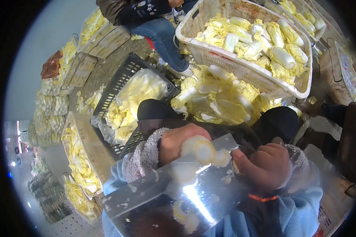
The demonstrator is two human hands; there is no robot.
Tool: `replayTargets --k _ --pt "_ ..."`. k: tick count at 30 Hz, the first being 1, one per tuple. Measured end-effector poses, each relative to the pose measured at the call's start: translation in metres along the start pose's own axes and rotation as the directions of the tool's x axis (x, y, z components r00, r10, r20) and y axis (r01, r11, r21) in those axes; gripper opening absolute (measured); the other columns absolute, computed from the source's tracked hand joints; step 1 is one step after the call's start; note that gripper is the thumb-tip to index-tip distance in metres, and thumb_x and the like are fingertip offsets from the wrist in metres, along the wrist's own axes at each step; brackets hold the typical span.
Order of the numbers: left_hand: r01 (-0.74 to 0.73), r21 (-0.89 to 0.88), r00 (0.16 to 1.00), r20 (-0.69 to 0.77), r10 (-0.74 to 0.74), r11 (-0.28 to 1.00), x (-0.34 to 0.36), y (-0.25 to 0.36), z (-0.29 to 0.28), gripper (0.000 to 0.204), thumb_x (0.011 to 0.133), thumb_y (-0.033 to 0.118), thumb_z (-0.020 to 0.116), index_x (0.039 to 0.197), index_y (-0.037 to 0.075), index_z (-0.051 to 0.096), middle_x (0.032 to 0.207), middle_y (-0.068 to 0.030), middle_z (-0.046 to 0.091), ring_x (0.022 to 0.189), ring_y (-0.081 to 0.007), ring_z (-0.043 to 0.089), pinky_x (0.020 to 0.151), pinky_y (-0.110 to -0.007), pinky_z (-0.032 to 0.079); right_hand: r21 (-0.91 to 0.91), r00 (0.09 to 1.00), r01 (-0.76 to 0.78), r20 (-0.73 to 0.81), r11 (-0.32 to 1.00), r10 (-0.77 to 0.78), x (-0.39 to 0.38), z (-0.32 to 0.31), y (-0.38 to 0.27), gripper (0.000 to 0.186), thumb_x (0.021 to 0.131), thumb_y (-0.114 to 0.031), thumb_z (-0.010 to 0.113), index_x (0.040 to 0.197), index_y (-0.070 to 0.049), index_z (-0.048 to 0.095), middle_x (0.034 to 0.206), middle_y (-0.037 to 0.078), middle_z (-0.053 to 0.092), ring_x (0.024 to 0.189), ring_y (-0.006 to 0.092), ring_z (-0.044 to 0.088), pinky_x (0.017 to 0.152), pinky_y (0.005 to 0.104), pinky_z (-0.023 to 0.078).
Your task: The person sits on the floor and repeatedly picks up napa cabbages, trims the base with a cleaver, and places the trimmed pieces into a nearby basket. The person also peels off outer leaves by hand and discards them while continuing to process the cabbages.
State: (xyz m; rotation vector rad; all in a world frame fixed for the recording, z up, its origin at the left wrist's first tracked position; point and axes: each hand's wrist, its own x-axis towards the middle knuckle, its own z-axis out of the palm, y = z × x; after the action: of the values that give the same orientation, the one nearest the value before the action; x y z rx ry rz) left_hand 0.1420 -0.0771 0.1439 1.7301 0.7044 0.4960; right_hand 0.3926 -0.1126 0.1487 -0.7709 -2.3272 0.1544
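Observation:
My left hand (180, 142) is closed round a napa cabbage (190, 144), its pale round stem end showing past my fingers; most of the head is hidden. My right hand (263, 164) is a fist at the right end of a broad, shiny cleaver (146, 209), apparently round its handle, which my fingers cover. The blade lies slantwise over my lap, below the cabbage, and mirrors light. Pale round cut slices (221, 158) and small scraps cling to the metal. Beyond my knees spreads a heap of loose yellow-white cabbage leaves (217, 94).
A white crate (245, 65) of napa cabbages stands ahead on the right. At left, a black crate (124, 65) holds bagged cabbage, beside a pale crate (93, 144) of leaves. Another person's jeans-clad leg (158, 39) is ahead; a dark-clad person (348, 138) is at right.

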Motion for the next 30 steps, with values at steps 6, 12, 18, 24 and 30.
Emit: replayTargets --k 6,12,18,24,30 --pt "-0.271 0.011 0.961 0.069 0.27 0.963 0.005 -0.005 -0.002 0.044 0.065 0.02 0.071 0.1 0.0 0.053 0.092 -0.0111 0.059 0.081 -0.0224 0.059 0.072 -0.031 0.048 -0.076 0.97 -0.219 0.088 0.973 0.226 -0.004 0.006 0.019 0.052 0.062 -0.016 0.062 0.114 -0.009 0.057 0.052 0.0 0.036 0.041 0.0167 0.044 0.037 0.0312 0.034" --pt "-0.314 -0.384 0.937 0.023 0.349 0.868 0.018 -0.026 -0.026 0.051 0.052 0.02 0.072 0.094 -0.002 0.053 0.093 -0.0136 0.058 0.078 -0.023 0.059 0.066 -0.031 0.048 -0.13 0.731 -0.662 0.107 0.739 0.674 -0.063 0.047 0.072 0.044 0.069 -0.012 0.065 0.112 -0.005 0.055 0.069 0.015 0.059 0.06 0.031 0.059 0.055 0.036 0.047" --pt "-0.263 -0.492 0.95 0.019 0.313 0.83 0.02 -0.028 -0.043 0.058 0.05 0.02 0.073 0.097 -0.005 0.051 0.092 -0.0164 0.058 0.085 -0.0259 0.059 0.073 -0.036 0.048 -0.558 0.174 -0.58 0.627 0.594 0.759 -0.058 0.129 0.102 0.02 0.079 -0.021 0.05 0.083 -0.009 0.065 0.085 0.015 0.064 0.077 0.0315 0.063 0.067 0.0405 0.051" --pt "-0.13 -0.752 0.955 0.079 0.285 0.646 0.039 -0.028 -0.029 0.061 0.055 0.024 0.072 0.105 -0.003 0.049 0.097 -0.0142 0.057 0.088 -0.0206 0.057 0.076 -0.031 0.045 0.789 0.914 -0.364 0.201 0.495 0.351 0.046 0.065 0.082 0.032 0.081 -0.02 0.061 0.108 -0.002 0.056 0.098 0.011 0.058 0.085 0.0205 0.056 0.074 0.0292 0.045" --pt "-0.032 -0.713 0.982 0.106 0.153 0.7 0.032 -0.056 -0.029 0.064 0.055 0.023 0.073 0.108 -0.002 0.049 0.097 -0.0139 0.057 0.087 -0.0201 0.058 0.074 -0.03 0.047 0.587 0.943 -0.329 0.253 0.74 0.218 0.108 0.035 0.054 0.021 0.083 -0.016 0.057 0.093 0.002 0.056 0.08 0.007 0.057 0.069 0.0145 0.053 0.061 0.0298 0.043"
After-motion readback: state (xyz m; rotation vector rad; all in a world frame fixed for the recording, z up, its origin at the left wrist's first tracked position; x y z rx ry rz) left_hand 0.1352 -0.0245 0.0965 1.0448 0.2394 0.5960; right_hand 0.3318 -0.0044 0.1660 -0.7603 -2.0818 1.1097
